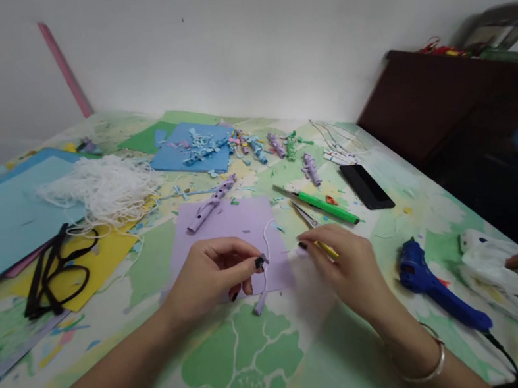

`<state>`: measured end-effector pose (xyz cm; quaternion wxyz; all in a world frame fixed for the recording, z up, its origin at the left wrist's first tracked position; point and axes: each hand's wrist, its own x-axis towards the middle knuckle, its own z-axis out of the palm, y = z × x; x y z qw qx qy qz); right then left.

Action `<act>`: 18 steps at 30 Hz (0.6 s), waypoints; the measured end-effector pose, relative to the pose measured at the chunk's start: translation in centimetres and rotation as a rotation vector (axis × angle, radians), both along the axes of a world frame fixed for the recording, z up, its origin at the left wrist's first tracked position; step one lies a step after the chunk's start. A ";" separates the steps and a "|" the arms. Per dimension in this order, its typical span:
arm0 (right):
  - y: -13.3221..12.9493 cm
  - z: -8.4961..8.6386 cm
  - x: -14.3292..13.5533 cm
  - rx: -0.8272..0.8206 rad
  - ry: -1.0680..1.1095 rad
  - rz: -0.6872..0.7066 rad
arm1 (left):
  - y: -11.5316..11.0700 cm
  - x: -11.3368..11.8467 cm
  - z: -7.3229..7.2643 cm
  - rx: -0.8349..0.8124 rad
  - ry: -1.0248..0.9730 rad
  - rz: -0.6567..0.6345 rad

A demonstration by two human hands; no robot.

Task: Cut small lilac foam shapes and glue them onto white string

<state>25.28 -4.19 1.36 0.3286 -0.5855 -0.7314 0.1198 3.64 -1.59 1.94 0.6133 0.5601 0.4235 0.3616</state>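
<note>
My left hand (222,267) pinches a tiny dark purple piece (264,258) between thumb and fingertip, above a purple foam sheet (253,215). A white string (266,239) with a small purple end piece (259,309) hangs or lies just beside those fingertips. To the right, my right hand (344,266) is over the yellow-handled scissors (310,218), its thumb and index finger close together. Whether it grips the scissors or a small pale bit is unclear. A rolled purple tube (211,206) rests on the sheet's upper part.
A green cutter (326,205) and black phone (366,186) lie beyond my right hand. A blue glue gun (441,289) is at right. White string pile (105,188), black glasses (58,276) and blue sheets (2,212) occupy the left. Small rolled foam figures (275,144) lie behind.
</note>
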 end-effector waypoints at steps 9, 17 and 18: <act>-0.9 -0.3 -2.4 -0.459 0.705 0.360 | -0.6 1.1 -0.7 -0.069 0.003 -0.108; -0.5 -1.1 -2.4 -0.706 1.060 0.434 | -0.6 0.9 -1.1 -0.092 -0.015 -0.148; -0.5 -1.3 -2.4 -0.751 1.110 0.439 | -0.7 0.9 -1.1 -0.094 -0.016 -0.156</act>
